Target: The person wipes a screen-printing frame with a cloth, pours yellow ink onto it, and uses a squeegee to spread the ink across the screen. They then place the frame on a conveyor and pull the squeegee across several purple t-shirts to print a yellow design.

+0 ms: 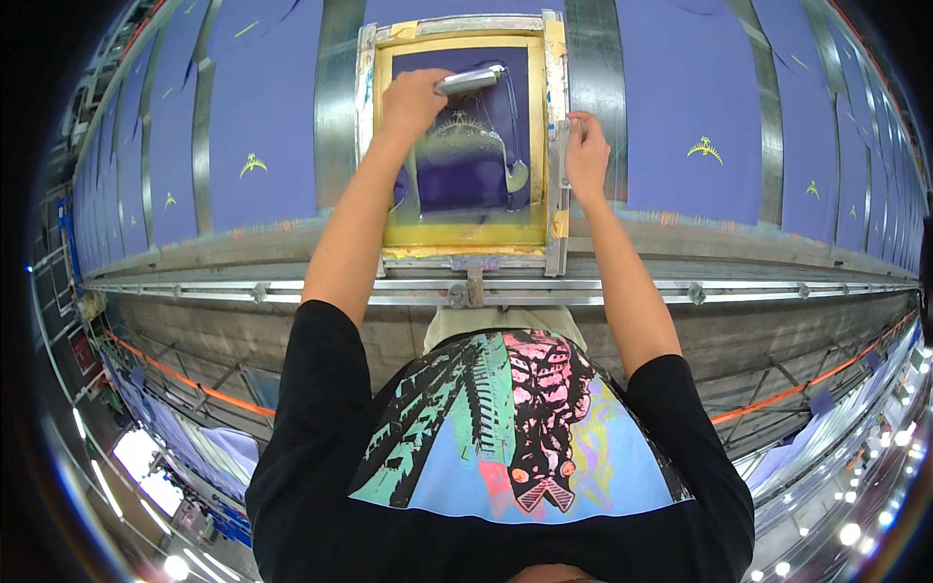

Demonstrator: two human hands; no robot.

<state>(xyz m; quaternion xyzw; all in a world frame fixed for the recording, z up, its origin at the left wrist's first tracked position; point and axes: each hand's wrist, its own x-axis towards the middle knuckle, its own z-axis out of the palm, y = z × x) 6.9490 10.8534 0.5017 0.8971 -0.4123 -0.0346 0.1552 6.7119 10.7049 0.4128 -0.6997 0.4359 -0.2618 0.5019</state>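
My left hand (412, 101) is closed around one end of a squeegee (474, 78) with a silvery grip, over the far part of a printing screen (457, 180). Dark purple mesh fills the screen, with a small crest-like pattern and streaks of wet, pale ink on it. A yellowish, taped frame (557, 58) surrounds the mesh. At the frame's right side, my right hand (589, 155) has its fingers curled against the metal edge. The squeegee's blade is hard to make out.
Purple fabric panels (695, 87) with small yellow prints (706, 150) lie along the long table on both sides, separated by metal strips (597, 97). A metal rail (622, 291) follows the table's near edge. Orange bars (194, 382) run lower down.
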